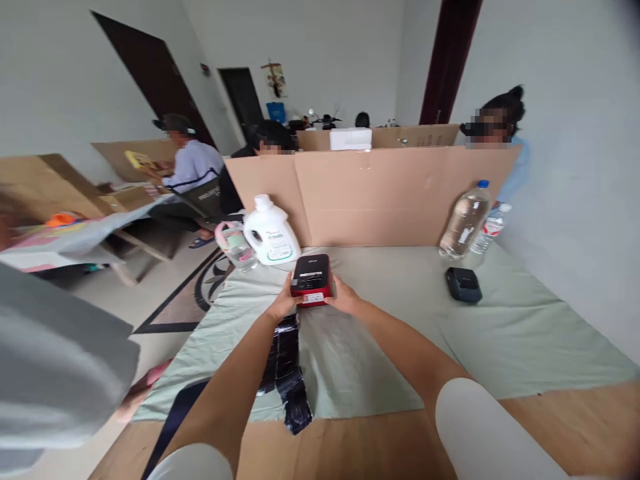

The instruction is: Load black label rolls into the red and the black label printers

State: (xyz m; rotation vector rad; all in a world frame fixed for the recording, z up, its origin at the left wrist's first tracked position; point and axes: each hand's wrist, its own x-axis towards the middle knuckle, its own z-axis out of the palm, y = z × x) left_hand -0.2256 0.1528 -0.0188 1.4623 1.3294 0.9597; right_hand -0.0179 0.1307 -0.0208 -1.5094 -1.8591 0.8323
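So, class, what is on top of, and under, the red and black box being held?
On the box, a pale strip crosses the black top; anything underneath is covered.

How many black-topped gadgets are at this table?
2: the red one between the left hand and right hand, and a dark one on the cloth at right. More may be hidden behind the cardboard.

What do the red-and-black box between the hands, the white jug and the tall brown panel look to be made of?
Red-and-black box: probably hard plastic, judging by its smooth, slightly shiny casing.
White jug: likely plastic; smooth, opaque, with a moulded-in handle.
Brown panel: seems to be cardboard, matte, with a visible fold line.
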